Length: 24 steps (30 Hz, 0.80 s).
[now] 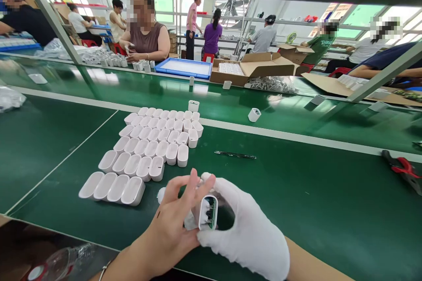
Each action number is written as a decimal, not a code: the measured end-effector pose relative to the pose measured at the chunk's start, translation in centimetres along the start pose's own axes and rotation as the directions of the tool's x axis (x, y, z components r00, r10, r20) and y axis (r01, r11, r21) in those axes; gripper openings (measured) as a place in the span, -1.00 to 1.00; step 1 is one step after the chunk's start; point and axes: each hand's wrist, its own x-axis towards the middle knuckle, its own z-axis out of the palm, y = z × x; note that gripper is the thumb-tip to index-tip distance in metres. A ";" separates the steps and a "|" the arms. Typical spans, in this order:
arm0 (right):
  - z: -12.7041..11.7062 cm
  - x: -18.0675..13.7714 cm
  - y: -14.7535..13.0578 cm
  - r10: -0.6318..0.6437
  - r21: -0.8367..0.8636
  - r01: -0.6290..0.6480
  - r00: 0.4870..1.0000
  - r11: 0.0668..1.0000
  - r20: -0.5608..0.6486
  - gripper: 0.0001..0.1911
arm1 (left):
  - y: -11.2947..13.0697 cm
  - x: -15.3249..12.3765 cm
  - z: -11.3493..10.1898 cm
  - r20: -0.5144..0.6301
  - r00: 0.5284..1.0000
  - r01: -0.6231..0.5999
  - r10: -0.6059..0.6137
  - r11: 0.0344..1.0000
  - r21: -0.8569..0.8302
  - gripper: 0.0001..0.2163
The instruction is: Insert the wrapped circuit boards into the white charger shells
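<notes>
Right between the 2 hands sits the white housing (203,214), its open end facing the camera, a green circuit board (213,214) showing inside. The gloved right hand (245,228) has it, thumb at the lower edge, fingers arched over the top, a gap left under the palm. And the bare left hand (178,215) is up against the other side, fingers bent and spread over the housing; how firmly it grips, I can't tell. Both forearms angle in from the bottom edge, wrists low, hands meeting over the green worktop (329,210). Just beyond, dark tweezers (235,155) lie flat. To the left, rows of white cups (133,191), 4 in the nearest row; far right, red-handled pliers (404,167).
</notes>
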 end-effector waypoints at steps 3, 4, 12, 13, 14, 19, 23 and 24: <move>0.0 0.4 0.2 0.013 -0.024 -0.014 1.000 1.000 -0.015 -0.75 | 0.1 0.0 0.1 0.008 1.000 -0.030 0.029 0.975 0.220 -0.28; -0.4 0.9 0.5 0.047 -0.007 -0.047 0.996 0.999 -0.073 -0.82 | 0.0 0.0 0.0 -0.006 1.000 -0.012 0.015 0.961 0.275 -0.30; -13.7 10.4 6.5 0.382 0.045 -0.467 0.659 0.883 -0.649 -0.85 | -3.6 -1.4 -3.5 -0.234 0.931 0.363 -0.279 0.670 0.648 -0.65; -15.7 11.5 7.1 0.343 -0.067 -0.519 0.650 0.852 -0.678 -0.89 | -4.0 -1.8 -3.9 -0.217 0.925 0.370 -0.311 0.619 0.693 -0.66; -17.4 12.5 7.6 0.280 -0.269 -0.597 0.667 0.756 -0.691 -0.90 | -4.2 -2.2 -4.2 -0.195 0.922 0.363 -0.333 0.574 0.734 -0.67; -21.8 15.8 10.9 0.243 -0.585 -0.684 0.715 0.436 -0.655 -0.70 | -4.2 -2.3 -4.5 -0.133 0.924 0.305 -0.357 0.487 0.818 -0.74; -19.8 16.9 13.2 0.215 -0.630 -0.656 0.744 0.417 -0.633 -0.42 | -4.7 -1.5 -4.4 -0.147 0.918 0.327 -0.369 0.493 0.806 -0.76; -18.8 16.8 13.2 0.161 -0.655 -0.631 0.760 0.417 -0.629 -0.36 | -4.8 -1.4 -4.4 -0.148 0.919 0.330 -0.365 0.508 0.795 -0.76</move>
